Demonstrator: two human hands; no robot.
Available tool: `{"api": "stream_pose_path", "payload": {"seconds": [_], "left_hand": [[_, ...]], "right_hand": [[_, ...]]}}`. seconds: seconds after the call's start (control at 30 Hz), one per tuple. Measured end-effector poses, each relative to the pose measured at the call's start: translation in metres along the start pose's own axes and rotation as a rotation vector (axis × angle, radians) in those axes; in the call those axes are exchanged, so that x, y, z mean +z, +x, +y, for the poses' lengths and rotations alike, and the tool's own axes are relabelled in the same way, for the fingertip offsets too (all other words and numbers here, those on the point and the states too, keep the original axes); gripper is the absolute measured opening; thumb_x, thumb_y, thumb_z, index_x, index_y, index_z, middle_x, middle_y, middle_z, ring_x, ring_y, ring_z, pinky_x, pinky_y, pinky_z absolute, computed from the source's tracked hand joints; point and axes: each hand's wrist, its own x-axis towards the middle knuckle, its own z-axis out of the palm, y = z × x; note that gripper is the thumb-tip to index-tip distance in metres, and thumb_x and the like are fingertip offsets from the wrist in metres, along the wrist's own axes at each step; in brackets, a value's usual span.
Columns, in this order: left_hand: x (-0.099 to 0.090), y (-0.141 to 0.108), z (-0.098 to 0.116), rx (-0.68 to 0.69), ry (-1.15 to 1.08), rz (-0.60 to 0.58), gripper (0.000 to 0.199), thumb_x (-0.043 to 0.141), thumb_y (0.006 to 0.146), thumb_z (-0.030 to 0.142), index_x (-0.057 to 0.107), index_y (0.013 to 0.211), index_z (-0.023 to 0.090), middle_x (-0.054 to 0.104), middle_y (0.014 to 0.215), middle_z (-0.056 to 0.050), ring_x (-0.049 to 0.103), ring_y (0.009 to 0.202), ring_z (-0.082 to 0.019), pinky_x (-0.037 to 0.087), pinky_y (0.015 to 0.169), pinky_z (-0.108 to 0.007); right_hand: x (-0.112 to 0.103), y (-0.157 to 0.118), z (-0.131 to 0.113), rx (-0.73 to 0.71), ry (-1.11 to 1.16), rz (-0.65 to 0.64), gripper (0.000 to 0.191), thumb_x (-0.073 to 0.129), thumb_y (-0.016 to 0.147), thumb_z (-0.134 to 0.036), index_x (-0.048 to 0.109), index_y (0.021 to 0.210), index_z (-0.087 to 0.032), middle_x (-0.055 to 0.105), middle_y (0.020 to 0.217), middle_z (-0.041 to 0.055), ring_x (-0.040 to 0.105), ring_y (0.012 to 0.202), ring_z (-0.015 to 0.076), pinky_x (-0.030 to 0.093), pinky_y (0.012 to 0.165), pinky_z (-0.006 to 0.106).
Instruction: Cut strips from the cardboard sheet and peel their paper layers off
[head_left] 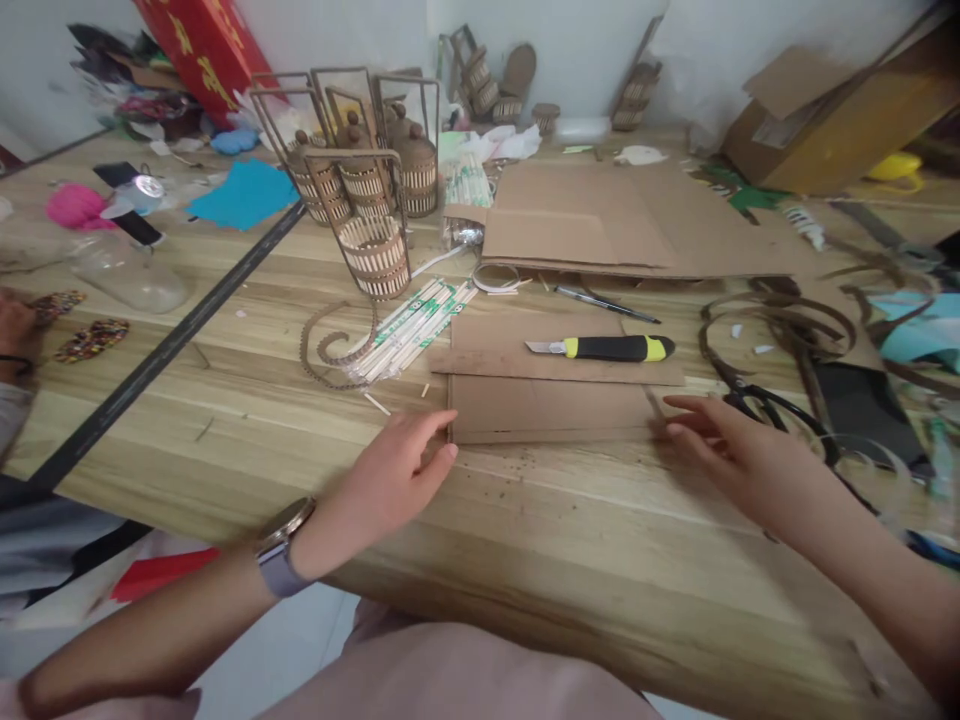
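A cardboard strip [551, 408] lies flat on the table between my hands. My left hand [394, 470] rests at the strip's left end, thumb and index finger apart, with fingertips at the edge. At the other end my right hand [724, 450] is open, its fingertips by the strip's right edge; whether they touch it I cannot tell. Just beyond lies another cardboard piece [487, 350], and on it sits a black and yellow utility knife [615, 348] with its blade out, pointing left. A pen [606, 304] is behind the knife.
Small slatted baskets with tall handles [375, 255] stand at back left, near wrapped sticks [412, 330]. Large cardboard sheets [585, 215] lie behind. Right of me are black scissors [780, 405], curled brown strips [780, 310] and a phone [870, 415]. Another person's hand [15, 325] shows far left.
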Motion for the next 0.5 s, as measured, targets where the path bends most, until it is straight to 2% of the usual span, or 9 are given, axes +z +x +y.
{"api": "stream_pose_path", "payload": {"seconds": [0.1,0.17,0.3,0.4,0.5], "left_hand": [[0.001,0.006,0.001,-0.184,-0.329,-0.044,0.042,0.055,0.092,0.035,0.059,0.129,0.017,0.067,0.124,-0.011,0.065,0.112,-0.024,0.052,0.097,-0.041],[-0.001,0.013,0.000,-0.272,-0.548,-0.044,0.039,0.059,0.089,0.035,0.061,0.124,0.017,0.069,0.113,-0.008,0.067,0.108,-0.023,0.051,0.097,-0.039],[-0.002,0.028,-0.003,-0.385,-0.897,-0.044,0.034,0.071,0.081,0.029,0.065,0.112,0.017,0.067,0.094,-0.001,0.070,0.088,-0.017,0.051,0.092,-0.034],[0.001,0.035,-0.008,-0.418,-1.001,-0.058,0.034,0.077,0.074,0.023,0.067,0.105,0.015,0.067,0.090,0.000,0.070,0.083,-0.015,0.051,0.088,-0.031],[0.005,0.037,-0.015,-0.381,-0.969,-0.074,0.038,0.078,0.072,0.023,0.068,0.108,0.015,0.068,0.085,0.000,0.068,0.078,-0.013,0.051,0.082,-0.029]], "right_hand": [[0.005,-0.001,-0.004,0.066,0.218,-0.037,0.048,0.063,0.072,-0.053,0.062,0.111,-0.025,0.071,0.085,0.0066,0.067,0.074,0.0244,0.054,0.070,0.040],[0.007,-0.001,-0.007,0.104,0.374,-0.097,0.050,0.068,0.069,-0.058,0.065,0.107,-0.026,0.067,0.080,0.0035,0.065,0.071,0.0209,0.056,0.066,0.036],[0.009,0.002,-0.012,0.181,0.643,-0.183,0.050,0.084,0.051,-0.052,0.070,0.092,-0.027,0.067,0.090,0.0014,0.067,0.076,0.0158,0.061,0.077,0.030],[0.012,0.003,-0.014,0.238,0.761,-0.207,0.054,0.091,0.044,-0.043,0.072,0.092,-0.027,0.067,0.089,0.0002,0.067,0.079,0.0142,0.060,0.082,0.026],[0.014,0.000,-0.017,0.256,0.806,-0.226,0.060,0.094,0.042,-0.041,0.075,0.098,-0.027,0.064,0.081,-0.0015,0.066,0.074,0.0125,0.058,0.073,0.021]]}}
